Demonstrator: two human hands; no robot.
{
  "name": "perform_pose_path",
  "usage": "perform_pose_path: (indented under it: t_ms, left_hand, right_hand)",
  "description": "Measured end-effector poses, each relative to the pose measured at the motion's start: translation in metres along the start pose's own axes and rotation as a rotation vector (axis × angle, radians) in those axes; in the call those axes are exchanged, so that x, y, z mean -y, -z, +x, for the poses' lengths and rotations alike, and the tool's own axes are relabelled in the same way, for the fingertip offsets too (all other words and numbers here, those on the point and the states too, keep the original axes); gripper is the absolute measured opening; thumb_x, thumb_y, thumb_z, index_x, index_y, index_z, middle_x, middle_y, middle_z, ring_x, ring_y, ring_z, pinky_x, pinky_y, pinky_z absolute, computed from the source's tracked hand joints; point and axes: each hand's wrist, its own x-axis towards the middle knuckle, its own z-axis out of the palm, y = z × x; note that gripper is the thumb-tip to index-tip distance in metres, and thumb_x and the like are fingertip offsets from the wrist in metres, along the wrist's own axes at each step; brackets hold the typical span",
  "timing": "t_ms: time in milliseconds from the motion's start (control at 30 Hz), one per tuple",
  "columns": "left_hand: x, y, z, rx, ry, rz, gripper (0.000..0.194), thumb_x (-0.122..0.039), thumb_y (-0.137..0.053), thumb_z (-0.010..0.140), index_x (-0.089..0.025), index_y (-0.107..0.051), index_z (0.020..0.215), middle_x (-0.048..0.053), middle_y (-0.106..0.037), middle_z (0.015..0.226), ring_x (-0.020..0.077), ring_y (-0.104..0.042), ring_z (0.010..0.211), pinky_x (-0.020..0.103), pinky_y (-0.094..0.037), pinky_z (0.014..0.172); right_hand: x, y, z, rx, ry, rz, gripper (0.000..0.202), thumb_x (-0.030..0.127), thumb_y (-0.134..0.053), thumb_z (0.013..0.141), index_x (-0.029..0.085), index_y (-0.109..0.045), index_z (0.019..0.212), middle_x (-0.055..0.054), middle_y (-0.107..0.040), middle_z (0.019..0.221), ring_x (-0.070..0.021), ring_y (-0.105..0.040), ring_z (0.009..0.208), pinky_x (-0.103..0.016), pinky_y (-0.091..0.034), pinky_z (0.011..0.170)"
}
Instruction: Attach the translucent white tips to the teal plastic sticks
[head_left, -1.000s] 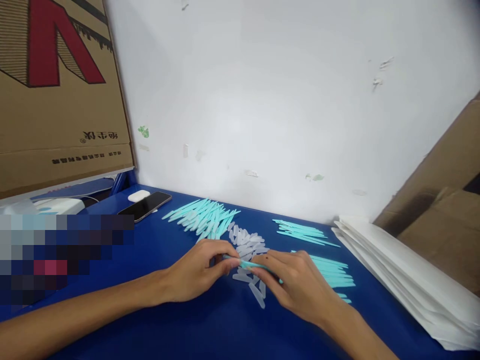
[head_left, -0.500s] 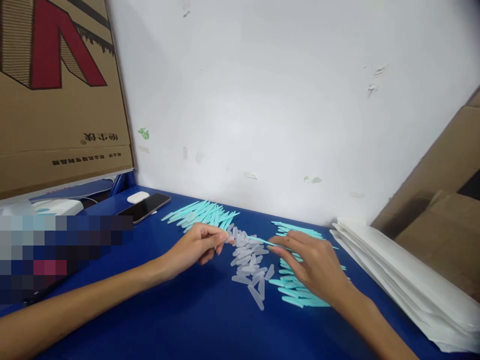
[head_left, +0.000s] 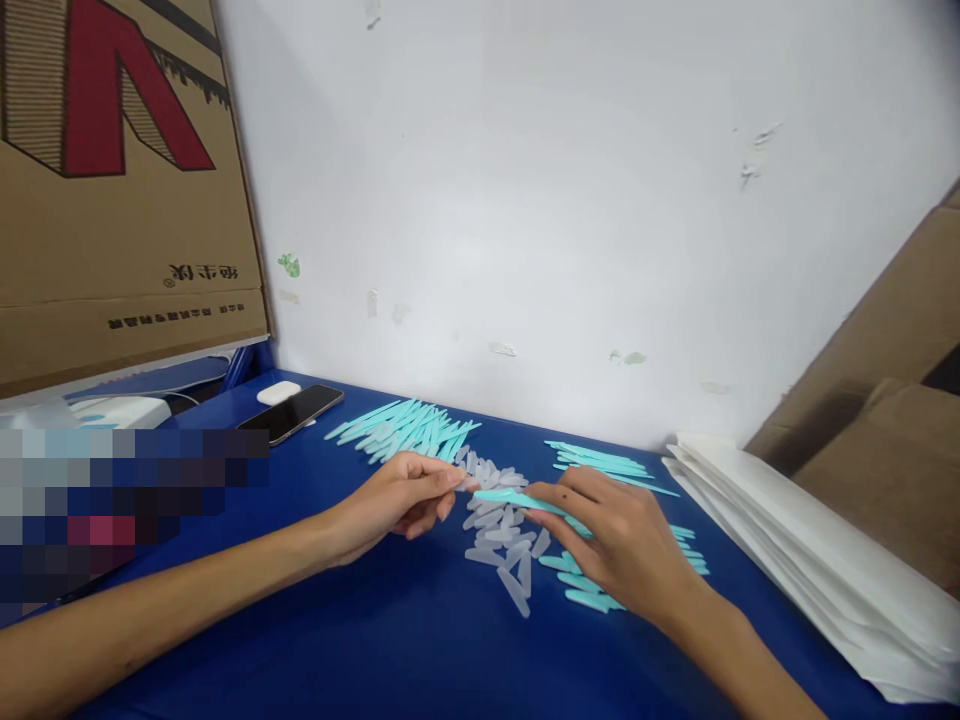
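Observation:
My right hand (head_left: 600,520) pinches a thin turquoise stick (head_left: 502,496), its tip pointing left toward my other hand. My left hand (head_left: 409,500) is closed in a pinch at the fingertips; what it holds is too small to make out. Between and below the hands lies a loose pile of translucent whitish caps (head_left: 514,585) on the blue table (head_left: 360,640). Behind my left hand is a heap of turquoise sticks (head_left: 405,425). More turquoise sticks (head_left: 600,460) lie behind and beneath my right hand, partly hidden by it.
A black phone (head_left: 296,412) and a white case (head_left: 278,392) lie at the back left, near a large cardboard box (head_left: 135,230). White folded sheets (head_left: 810,570) line the right edge. A pale wall (head_left: 487,200) rises behind the table.
My right hand has turned the turquoise stick so its broader side shows, and the tip is now lower and nearer my left fingertips. My left hand has shifted slightly right.

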Motion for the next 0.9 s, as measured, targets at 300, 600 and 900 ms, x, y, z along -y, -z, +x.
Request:
perform_pose_path:
  t_ms: [300, 600, 900]
  left_hand:
    - [0.0, -0.011, -0.004, 0.138, 0.017, -0.008, 0.048, -0.052, -0.059, 0.094, -0.01, -0.066, 0.071, -0.002, -0.054, 0.05, 0.0055, -0.049, 0.036, 0.018, -0.016, 0.037]
    - [0.001, -0.015, -0.011, 0.165, -0.066, 0.046, 0.037, -0.044, -0.057, 0.098, -0.015, -0.074, 0.111, 0.006, -0.075, 0.079, 0.0036, -0.054, 0.037, 0.013, -0.037, 0.039]
    - [0.001, -0.019, -0.013, 0.153, -0.099, 0.141, 0.04, -0.046, -0.053, 0.099, -0.013, -0.074, 0.107, 0.006, -0.073, 0.078, 0.0039, -0.049, 0.036, 0.014, -0.036, 0.038]
  right_hand:
    - [0.012, -0.01, -0.001, 0.005, 0.034, 0.034, 0.018, 0.028, -0.056, 0.1, 0.021, -0.064, 0.114, 0.0, -0.061, 0.08, -0.0138, -0.054, 0.069, -0.027, -0.035, 0.056]
    - [0.025, -0.017, -0.004, -0.055, 0.023, 0.092, 0.014, 0.023, -0.058, 0.098, 0.019, -0.065, 0.11, 0.0, -0.058, 0.076, -0.0124, -0.052, 0.065, -0.025, -0.033, 0.055]
    - [0.025, -0.019, -0.004, -0.051, 0.05, 0.099, 0.015, 0.021, -0.057, 0.098, 0.019, -0.065, 0.111, -0.001, -0.06, 0.078, -0.0122, -0.054, 0.066, -0.025, -0.032, 0.056]
